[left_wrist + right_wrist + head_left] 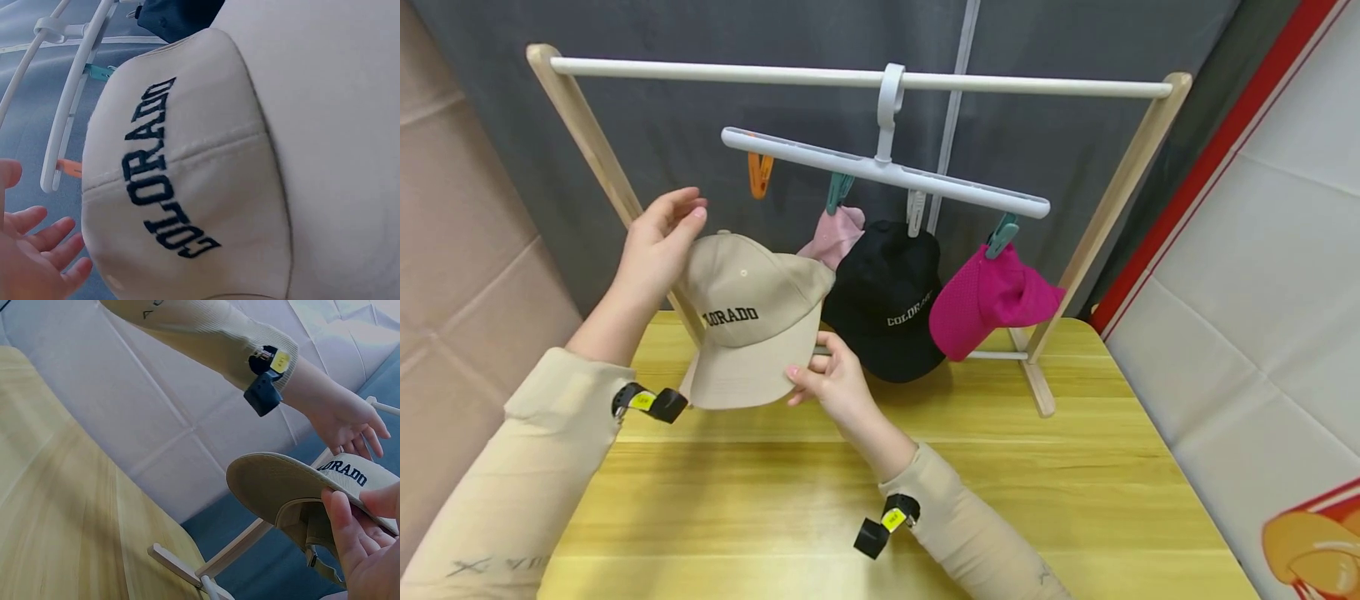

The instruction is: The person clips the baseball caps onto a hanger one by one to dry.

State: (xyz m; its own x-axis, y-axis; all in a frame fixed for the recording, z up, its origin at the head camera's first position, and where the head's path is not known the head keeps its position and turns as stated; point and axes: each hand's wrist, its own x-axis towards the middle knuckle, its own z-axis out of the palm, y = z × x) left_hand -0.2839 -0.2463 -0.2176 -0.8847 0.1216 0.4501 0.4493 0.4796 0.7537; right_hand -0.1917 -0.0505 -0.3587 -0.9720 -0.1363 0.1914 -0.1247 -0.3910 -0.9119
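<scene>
A beige baseball cap with dark COLORADO lettering (752, 333) is held up in front of the rack's left side. My right hand (838, 379) pinches the right edge of its brim, thumb on top and fingers underneath, as the right wrist view also shows (369, 540). Beside the crown's upper left is my left hand (662, 229), its fingers loosely bent and gripping nothing; in the left wrist view those fingers (53, 237) lie next to the crown. An orange clip (760, 175) on the white hanger (820, 154) hangs above the cap with nothing in it.
The hanger hooks over the white rail (1037, 83) of a wooden-legged rack and tilts down to the right. Clipped along it are a light pink cap (835, 237), a black cap (887, 292) and a magenta cap (985, 292). Under everything is a wooden table (775, 500).
</scene>
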